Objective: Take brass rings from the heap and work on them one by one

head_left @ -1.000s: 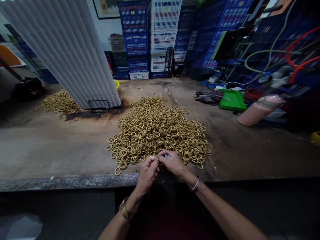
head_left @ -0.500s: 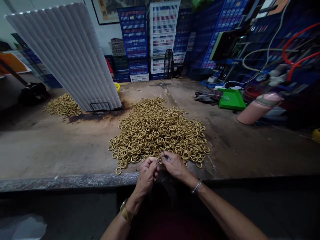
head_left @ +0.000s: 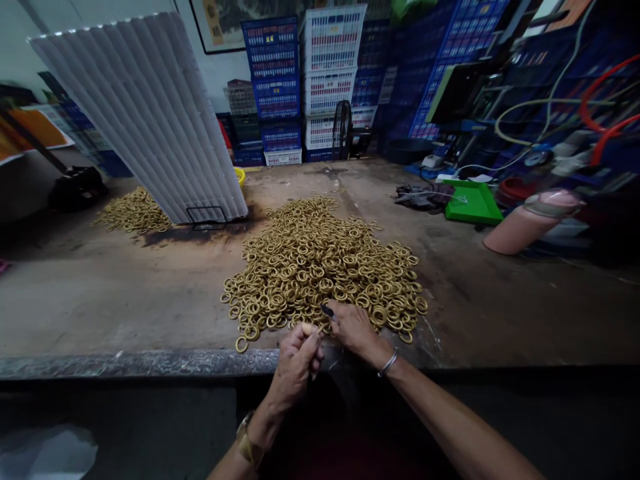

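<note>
A large pile of brass-coloured rings (head_left: 320,260) lies on the worktable (head_left: 150,293), reaching close to its front edge. At the near side of the pile, my left hand (head_left: 299,357) is closed, its thumb and forefinger pinching a ring that is mostly hidden. Just to the right, my right hand (head_left: 353,328) reaches over the front rings, its fingers bent round a small dark object (head_left: 327,311) that I cannot identify. The two hands are close together but apart. One single ring (head_left: 241,345) lies at the pile's front left.
A tall ribbed white panel (head_left: 145,113) leans in a black wire stand, beside a smaller ring pile (head_left: 135,212). Right of the main pile are a dark cloth (head_left: 425,197), a green tray (head_left: 473,202) and a pink cylinder (head_left: 530,223). Stacked crates (head_left: 330,73) stand behind.
My right hand has moved apart from my left hand and onto the front rings. My left hand keeps its pinch. The whole view has shifted slightly.
</note>
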A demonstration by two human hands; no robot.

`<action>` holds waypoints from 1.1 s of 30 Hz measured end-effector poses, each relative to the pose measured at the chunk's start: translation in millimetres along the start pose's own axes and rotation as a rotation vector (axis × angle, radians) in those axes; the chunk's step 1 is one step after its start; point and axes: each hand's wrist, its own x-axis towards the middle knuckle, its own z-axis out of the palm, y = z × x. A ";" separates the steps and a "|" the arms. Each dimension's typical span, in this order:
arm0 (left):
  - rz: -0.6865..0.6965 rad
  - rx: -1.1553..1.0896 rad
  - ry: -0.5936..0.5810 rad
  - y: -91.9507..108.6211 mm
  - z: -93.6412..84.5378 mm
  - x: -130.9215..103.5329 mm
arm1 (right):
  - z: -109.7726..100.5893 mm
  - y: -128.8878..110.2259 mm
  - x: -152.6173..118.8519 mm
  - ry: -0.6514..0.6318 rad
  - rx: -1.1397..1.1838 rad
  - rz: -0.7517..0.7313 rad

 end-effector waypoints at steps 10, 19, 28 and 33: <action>-0.117 -0.425 0.098 -6.1 -24.3 4.6 | 2.9 -36.0 49.2 0.042 0.025 -0.183; -0.154 -0.550 0.091 -5.6 -31.4 10.8 | 11.4 -19.9 51.4 0.234 0.187 -0.191; 0.039 -0.104 0.256 -12.0 -16.6 28.3 | 19.9 3.5 33.4 0.236 0.835 0.027; 0.059 0.059 0.247 -15.6 -7.2 32.9 | 23.5 9.2 21.7 0.170 1.062 0.176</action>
